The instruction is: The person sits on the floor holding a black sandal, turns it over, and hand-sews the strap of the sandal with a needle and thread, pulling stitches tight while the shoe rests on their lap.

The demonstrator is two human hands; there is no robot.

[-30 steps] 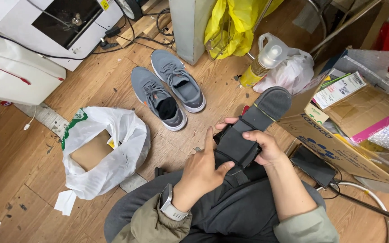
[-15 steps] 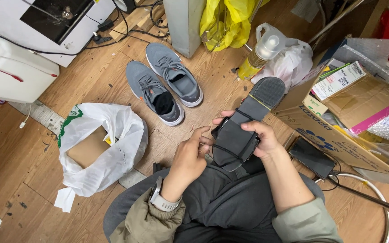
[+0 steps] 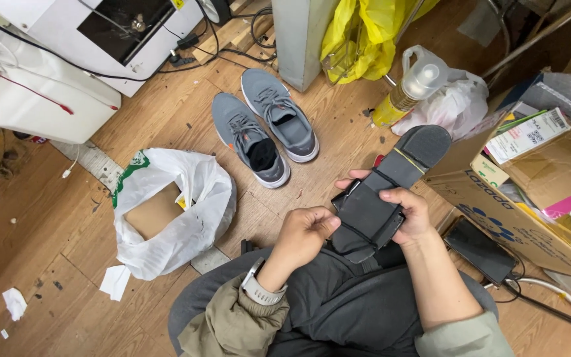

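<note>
Head | right hand (image 3: 410,213) clasps black insoles (image 3: 384,192) | left hand (image 3: 305,235) curled, touching them

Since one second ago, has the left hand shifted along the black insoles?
Cannot tell: the left hand sits at the insoles' near end in both; the camera moved, shifting the grey shoes too.

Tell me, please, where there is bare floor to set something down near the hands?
Bare wood lies left of the white bag, up to the white appliance, and between the grey sneakers and the insoles. The cardboard boxes crowd the right.
</note>
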